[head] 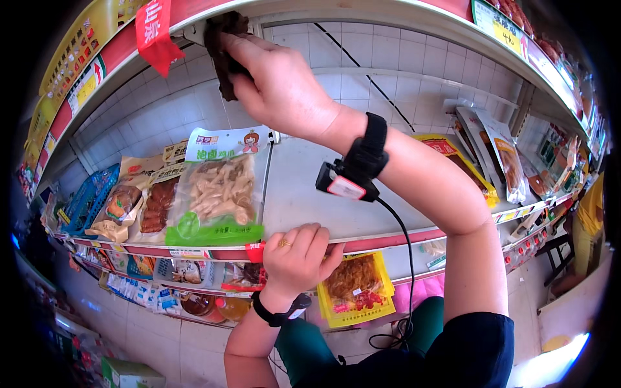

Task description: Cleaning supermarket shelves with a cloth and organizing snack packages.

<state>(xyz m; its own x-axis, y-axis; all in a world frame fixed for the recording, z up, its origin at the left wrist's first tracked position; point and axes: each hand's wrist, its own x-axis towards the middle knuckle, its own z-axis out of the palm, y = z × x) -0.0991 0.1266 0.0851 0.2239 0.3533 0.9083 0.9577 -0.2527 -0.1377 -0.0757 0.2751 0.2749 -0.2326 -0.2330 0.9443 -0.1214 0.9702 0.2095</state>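
Observation:
A dark brown cloth (224, 63) is pinched in my right hand (279, 80), pressed up near a bracket under the upper shelf (388, 26). My left hand (300, 257) rests with curled fingers over the red front edge of the middle shelf (349, 194). To the left of my hands, a large green-and-white bag of chicken feet (220, 189) leans on that shelf. Beside it are a bag of brown meat (158, 203) and a beige food pouch (121, 201). Just right of my left hand, a yellow food packet (357, 288) sits on the lower shelf.
Upright packets (497, 150) and a yellow-red packet (461, 165) stand at the right. A blue basket (92, 199) sits at the left end. A red tag (159, 36) hangs from the upper shelf. A cable (410, 271) trails from my right wrist device. A person in yellow (589, 213) is at far right.

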